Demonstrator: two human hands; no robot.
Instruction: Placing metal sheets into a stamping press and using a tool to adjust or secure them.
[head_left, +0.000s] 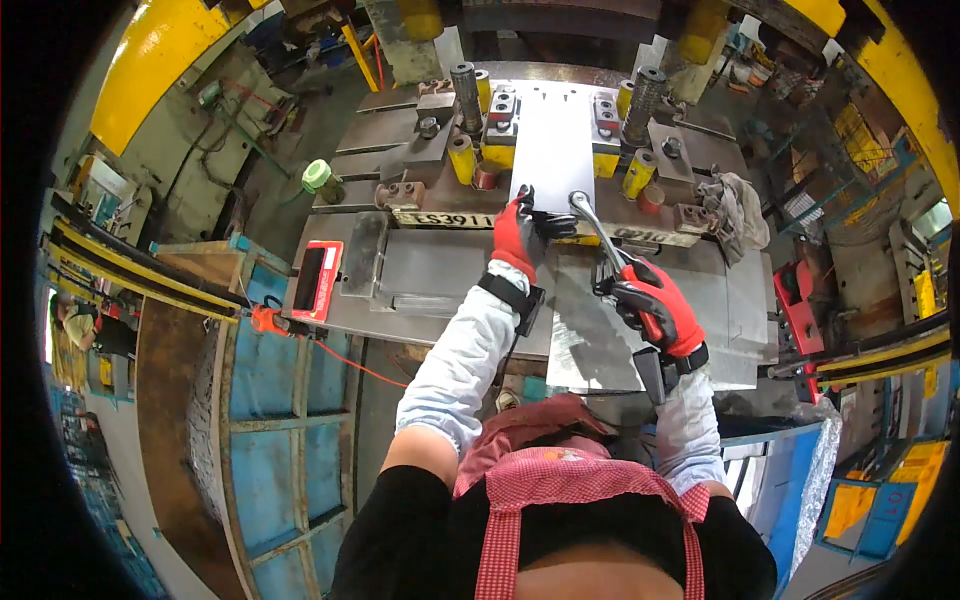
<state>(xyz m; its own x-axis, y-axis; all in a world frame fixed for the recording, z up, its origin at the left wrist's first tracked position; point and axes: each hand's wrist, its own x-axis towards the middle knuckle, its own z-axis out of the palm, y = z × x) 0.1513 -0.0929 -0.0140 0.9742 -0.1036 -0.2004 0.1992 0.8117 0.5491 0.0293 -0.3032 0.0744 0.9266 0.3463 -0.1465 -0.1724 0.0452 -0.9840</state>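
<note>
A bright, flat metal sheet (pixel 553 140) lies lengthwise in the die between two rows of blocks and posts. My left hand (pixel 524 238), in a red glove with black fingers, is at the sheet's near left corner, its fingers closed about the edge. In my right hand (pixel 655 305), gloved the same way, is a metal tool (pixel 598 230) with a long shank, a round head and a red handle. Its head rests on or just over the sheet's near right corner; I cannot tell which. My fingers are wrapped round the handle.
Stacked metal sheets (pixel 430 265) lie left of my left forearm, with more sheets (pixel 640 345) below my right hand. A grey rag (pixel 738 215) hangs at the right. Guide posts (pixel 467 97) flank the die. A green-capped bottle (pixel 318 178) and a red-framed card (pixel 318 280) are at left.
</note>
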